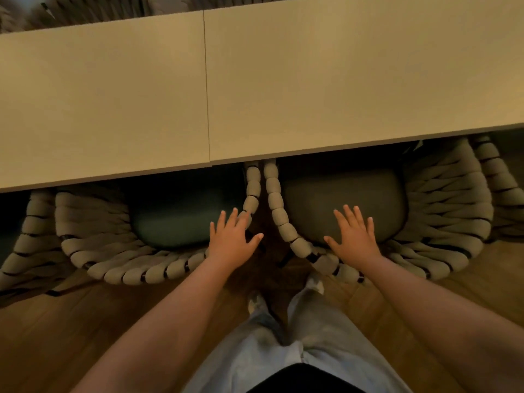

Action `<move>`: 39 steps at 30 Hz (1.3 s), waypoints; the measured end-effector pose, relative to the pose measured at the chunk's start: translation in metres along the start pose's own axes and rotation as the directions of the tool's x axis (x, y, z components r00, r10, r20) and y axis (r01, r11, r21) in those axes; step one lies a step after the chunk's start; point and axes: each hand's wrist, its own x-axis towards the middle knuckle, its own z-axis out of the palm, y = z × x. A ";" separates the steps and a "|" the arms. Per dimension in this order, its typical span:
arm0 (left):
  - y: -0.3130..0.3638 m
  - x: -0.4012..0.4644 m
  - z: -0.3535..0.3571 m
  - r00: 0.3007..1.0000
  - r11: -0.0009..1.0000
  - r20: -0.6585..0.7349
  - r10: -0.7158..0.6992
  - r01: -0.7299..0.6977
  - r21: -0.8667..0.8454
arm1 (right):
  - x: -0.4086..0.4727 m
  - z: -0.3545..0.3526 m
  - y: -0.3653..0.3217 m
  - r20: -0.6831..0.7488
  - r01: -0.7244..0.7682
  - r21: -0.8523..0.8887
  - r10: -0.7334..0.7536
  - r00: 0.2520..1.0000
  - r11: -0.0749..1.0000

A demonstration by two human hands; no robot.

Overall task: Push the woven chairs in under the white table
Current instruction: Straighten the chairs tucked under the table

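The white table (pixel 255 80) fills the upper half of the view, with a seam down its middle. Two woven rope chairs stand side by side at its near edge, their fronts hidden under the top. The left chair (pixel 136 268) has a dark green cushion (pixel 170 222); the right chair (pixel 442 222) has a grey cushion (pixel 340 199). My left hand (pixel 232 239) hovers flat, fingers spread, over the left chair's right rim. My right hand (pixel 354 239) is spread over the back rim and cushion of the right chair. Neither hand holds anything.
Further woven chairs show at the far left (pixel 25 251) and far right (pixel 502 188) edges. I stand on a wooden floor (pixel 85 321) between the two chair backs, my jeans and shoes (pixel 255 302) below. Blurred dark shapes lie beyond the table.
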 end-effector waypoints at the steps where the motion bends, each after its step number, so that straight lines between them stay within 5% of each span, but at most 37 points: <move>1: 0.009 0.004 0.001 1.000 0.999 -0.012 0.019 -0.019 -0.031 | 0.003 -0.004 0.011 -0.013 -0.024 -0.011 0.024 1.000 1.000; 6: 0.048 0.024 0.012 0.994 0.972 0.085 -0.063 0.081 -0.221 | 0.014 -0.022 0.067 0.032 -0.057 -0.084 0.060 0.998 0.995; 9: 0.066 0.039 0.022 0.978 0.951 0.163 -0.129 0.169 -0.261 | 0.011 -0.018 0.060 0.087 0.127 -0.051 -0.123 0.989 0.991; 11: 0.080 0.047 0.029 0.954 0.906 0.245 -0.176 0.254 -0.338 | 0.004 -0.004 0.046 0.252 0.265 -0.018 -0.252 0.934 0.964; 14: 0.099 0.052 0.035 0.874 0.741 0.398 -0.280 0.460 -0.490 | -0.003 0.023 0.034 0.496 0.371 -0.051 -0.299 0.816 0.927; 17: 0.105 0.058 0.037 0.808 0.513 0.481 -0.340 0.588 -0.625 | -0.006 0.038 0.034 0.586 0.304 0.016 -0.255 0.769 0.953; 19: 0.104 0.064 0.035 0.803 0.463 0.491 -0.339 0.596 -0.655 | -0.005 0.040 0.033 0.608 0.258 0.067 -0.244 0.756 0.964; 34: 0.107 0.075 0.036 0.815 0.490 0.465 -0.346 0.579 -0.651 | 0.004 0.031 0.035 0.567 0.208 0.128 -0.244 0.787 0.970; 39: 0.088 0.062 0.037 0.918 0.688 0.308 -0.248 0.391 -0.611 | 0.007 0.019 0.038 0.526 0.243 0.155 -0.288 0.800 0.957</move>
